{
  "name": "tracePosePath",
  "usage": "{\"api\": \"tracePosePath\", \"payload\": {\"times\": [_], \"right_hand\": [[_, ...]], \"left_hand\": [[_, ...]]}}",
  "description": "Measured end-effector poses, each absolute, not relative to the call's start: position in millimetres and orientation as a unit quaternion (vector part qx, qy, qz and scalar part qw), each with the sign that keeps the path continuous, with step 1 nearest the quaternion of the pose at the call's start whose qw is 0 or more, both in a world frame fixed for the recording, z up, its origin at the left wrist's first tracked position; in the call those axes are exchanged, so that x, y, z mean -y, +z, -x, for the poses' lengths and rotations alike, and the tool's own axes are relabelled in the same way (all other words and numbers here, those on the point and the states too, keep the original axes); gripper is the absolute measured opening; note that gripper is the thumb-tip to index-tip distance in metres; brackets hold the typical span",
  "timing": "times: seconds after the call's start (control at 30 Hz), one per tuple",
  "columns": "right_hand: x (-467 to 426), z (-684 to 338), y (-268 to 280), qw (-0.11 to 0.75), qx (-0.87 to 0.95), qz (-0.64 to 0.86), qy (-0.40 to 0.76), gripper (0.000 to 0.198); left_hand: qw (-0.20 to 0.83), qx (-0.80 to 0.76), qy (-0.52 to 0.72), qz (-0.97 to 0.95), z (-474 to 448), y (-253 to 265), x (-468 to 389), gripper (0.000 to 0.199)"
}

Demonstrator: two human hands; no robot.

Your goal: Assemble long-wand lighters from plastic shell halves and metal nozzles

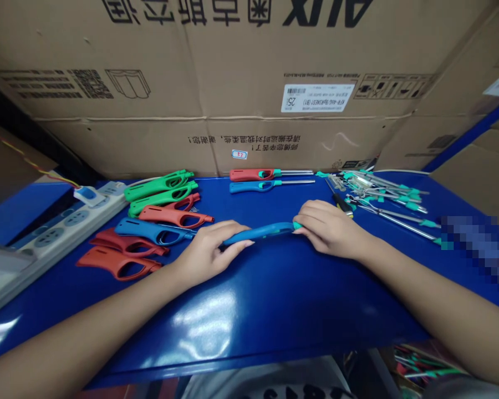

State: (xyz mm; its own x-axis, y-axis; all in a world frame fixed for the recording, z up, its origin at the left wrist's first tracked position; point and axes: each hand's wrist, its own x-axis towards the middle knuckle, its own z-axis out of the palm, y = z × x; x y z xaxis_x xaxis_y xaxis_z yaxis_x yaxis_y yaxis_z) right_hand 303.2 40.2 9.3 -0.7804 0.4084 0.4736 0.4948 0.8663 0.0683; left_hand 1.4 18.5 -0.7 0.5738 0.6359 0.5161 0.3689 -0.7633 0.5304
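Between my hands a blue long-nosed gas lighter point(261, 233) is held level above the blue table. My left hand point(211, 249) is closed round its handle end, thumb along the near side. My right hand point(326, 228) pinches the other end by a green collar; whatever lies beyond the collar is hidden by the fingers. Left of my left hand lie lighter casings: green ones point(164, 195), a blue one point(153, 230) and several red ones point(118, 261). Beyond my right hand is a loose pile of metal lighter tubes with green parts point(393, 202).
At the back lie a red lighter point(253, 175) and a blue lighter point(251, 187) with metal tubes. A screwdriver point(341, 204) is behind my right hand. A white power strip point(66, 227) runs along the left edge. A large cardboard sheet point(216, 111) walls off the back. Below right, a container holds more parts point(419, 366).
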Motion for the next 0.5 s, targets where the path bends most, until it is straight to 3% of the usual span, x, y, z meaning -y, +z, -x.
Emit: {"api": "tracePosePath", "payload": {"times": [0.3, 0.5], "right_hand": [[-32.9, -299.6, 6.8, 0.184, 0.949, 0.251, -0.059, 0.026], [-37.9, -302.8, 16.1, 0.087, 0.947, 0.308, 0.012, 0.023]], "left_hand": [[0.138, -0.239, 0.336, -0.901, 1.8, -1.6, -16.6, 0.020], [0.068, -0.285, 0.248, -0.923, -4.0, -4.6, -18.9, 0.032]]}}
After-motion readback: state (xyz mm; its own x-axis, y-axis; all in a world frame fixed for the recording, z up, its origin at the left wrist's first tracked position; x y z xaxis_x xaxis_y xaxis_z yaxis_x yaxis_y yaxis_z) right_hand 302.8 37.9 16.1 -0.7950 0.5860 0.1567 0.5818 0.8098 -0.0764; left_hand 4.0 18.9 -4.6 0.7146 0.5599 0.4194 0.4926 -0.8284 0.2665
